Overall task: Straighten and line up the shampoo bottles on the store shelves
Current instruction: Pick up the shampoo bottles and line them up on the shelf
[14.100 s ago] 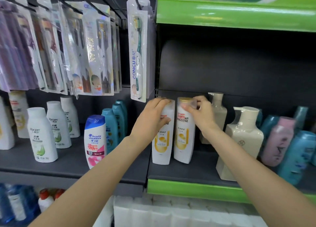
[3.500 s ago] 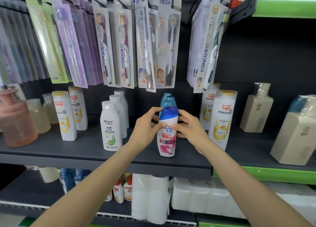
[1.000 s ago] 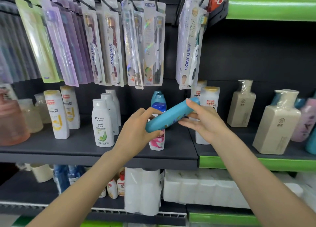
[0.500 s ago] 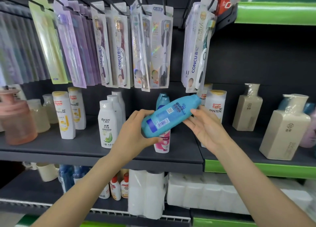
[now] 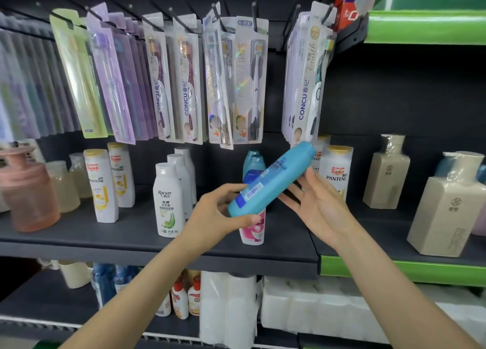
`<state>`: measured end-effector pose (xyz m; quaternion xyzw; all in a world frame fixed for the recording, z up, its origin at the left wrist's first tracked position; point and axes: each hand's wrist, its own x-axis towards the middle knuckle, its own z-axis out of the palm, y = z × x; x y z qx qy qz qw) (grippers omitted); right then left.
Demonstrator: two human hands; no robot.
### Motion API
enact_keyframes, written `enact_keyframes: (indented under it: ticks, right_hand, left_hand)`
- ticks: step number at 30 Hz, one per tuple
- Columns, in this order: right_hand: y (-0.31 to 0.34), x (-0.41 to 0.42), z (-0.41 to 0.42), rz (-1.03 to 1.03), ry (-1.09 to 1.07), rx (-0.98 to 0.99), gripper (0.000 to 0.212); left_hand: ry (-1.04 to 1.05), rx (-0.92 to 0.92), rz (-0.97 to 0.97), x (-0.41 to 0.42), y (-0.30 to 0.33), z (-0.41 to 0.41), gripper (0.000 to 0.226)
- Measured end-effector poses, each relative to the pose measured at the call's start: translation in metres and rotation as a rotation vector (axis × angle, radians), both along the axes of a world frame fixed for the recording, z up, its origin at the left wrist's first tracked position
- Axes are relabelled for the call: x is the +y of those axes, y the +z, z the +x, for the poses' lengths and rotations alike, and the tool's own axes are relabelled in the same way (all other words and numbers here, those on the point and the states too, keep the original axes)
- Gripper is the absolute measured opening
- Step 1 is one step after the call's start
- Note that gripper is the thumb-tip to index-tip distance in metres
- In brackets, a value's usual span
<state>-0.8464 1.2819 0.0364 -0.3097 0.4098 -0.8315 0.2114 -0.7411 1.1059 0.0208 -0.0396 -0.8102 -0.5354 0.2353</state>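
Head view gives me a smooth teal plastic shampoo bottle (image 5: 272, 180), rounded and oblong, held in the air in front of the dark grey metal shelf (image 5: 136, 233). I see its long axis slanting, one end low on the left and the other high on the right, with the barcode label facing me. My left hand (image 5: 215, 217) grips the low end, thumb curled under it and fingers wrapped behind. My right hand (image 5: 319, 204) is spread wide, fingers straight, touching the bottle's underside near its upper half. Behind the bottle stands a white bottle with a pink label (image 5: 252, 230), upright on the shelf, and beside it a glossy white Pantene bottle with a gold cap (image 5: 336, 169).
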Motion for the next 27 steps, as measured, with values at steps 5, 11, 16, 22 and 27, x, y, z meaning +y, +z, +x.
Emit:
enact_keyframes:
  ticks: [5,11,16,22,27]
  right_hand:
    - [0.000,-0.003,-0.006,0.033,0.006,0.019,0.035]
    - [0.014,0.008,-0.016,0.203,-0.212,0.116,0.038]
    - [0.015,0.011,-0.027,0.392,-0.546,0.296,0.027]
    - [-0.010,0.000,-0.057,0.584,-0.689,0.423,0.024]
    - [-0.031,-0.022,-0.081,0.675,-0.662,0.417,0.022]
  left_hand:
    - [-0.205,-0.105,0.182,0.013,0.007,-0.005,0.042]
    - [-0.161,-0.091,0.057,0.015,0.003,-0.022,0.028]
    - [0.335,0.270,-0.416,-0.003,0.009,-0.042,0.033]
    - [0.262,0.129,-0.620,-0.016,0.008,-0.068,0.047]
    - [0.273,0.179,-0.580,-0.020,0.003,-0.075,0.044]
